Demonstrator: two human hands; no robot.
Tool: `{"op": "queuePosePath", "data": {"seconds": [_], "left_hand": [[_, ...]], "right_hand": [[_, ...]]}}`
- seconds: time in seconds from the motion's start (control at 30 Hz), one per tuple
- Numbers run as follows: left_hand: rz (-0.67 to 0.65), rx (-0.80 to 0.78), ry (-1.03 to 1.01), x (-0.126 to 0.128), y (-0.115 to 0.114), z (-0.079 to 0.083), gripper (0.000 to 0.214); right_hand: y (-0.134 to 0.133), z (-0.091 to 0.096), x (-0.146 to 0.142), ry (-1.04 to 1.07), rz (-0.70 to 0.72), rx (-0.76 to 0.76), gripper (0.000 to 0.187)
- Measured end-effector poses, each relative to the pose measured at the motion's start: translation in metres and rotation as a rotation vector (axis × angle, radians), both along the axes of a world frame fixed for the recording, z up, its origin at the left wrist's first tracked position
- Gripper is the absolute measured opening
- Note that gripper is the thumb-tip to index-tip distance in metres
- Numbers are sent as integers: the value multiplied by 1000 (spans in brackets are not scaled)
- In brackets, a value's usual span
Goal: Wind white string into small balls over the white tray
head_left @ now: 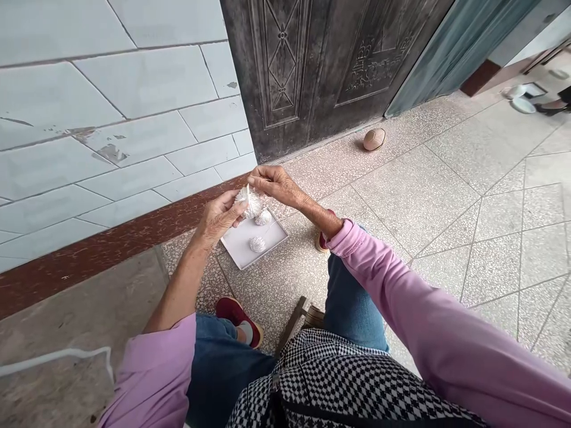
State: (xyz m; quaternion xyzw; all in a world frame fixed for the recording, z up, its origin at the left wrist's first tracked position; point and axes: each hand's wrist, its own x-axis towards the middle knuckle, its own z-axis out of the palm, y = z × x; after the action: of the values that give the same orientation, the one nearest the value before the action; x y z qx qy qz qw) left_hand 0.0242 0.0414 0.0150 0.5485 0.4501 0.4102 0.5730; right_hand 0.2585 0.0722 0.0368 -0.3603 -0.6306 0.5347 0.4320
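Note:
My left hand (218, 217) is closed around a white, ruffled, yarn-like piece (250, 203), with the thumb lying across its front. At the upper edge of that piece, my right hand (277, 185) is closed in a pinch. What sits between its fingertips is too small to make out; a thin pale strip shows just below them. Under both hands a shallow white tray (241, 252) rests on the floor. In it lie two balls of white yarn, one nearer me (257, 244) and one farther back (263, 217), with a faint strand beside them.
A tiled wall (134, 142) with a dark red base strip runs along the left. Ahead stands a dark carved door (321, 71), beside a grey-green curtain (459, 53). A brownish ball (374, 139) lies on the speckled floor. Red shoes (236, 315) flank the tray.

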Motion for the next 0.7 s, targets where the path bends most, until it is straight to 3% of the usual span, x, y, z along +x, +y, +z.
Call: {"op": "queuePosePath", "data": {"seconds": [0.17,0.37,0.7], "left_hand": [[-48,-42,-121,4,-6,4,74],[-13,-48,-182,3,-6,7,69],[-58,-29,-171,-2,-4,8,69]], "right_hand": [[-1,-2,2,-54,-9,52,57],[-6,3,-7,-71,-55,-35,50],[0,-14,-12,83,9,-101,65]]}}
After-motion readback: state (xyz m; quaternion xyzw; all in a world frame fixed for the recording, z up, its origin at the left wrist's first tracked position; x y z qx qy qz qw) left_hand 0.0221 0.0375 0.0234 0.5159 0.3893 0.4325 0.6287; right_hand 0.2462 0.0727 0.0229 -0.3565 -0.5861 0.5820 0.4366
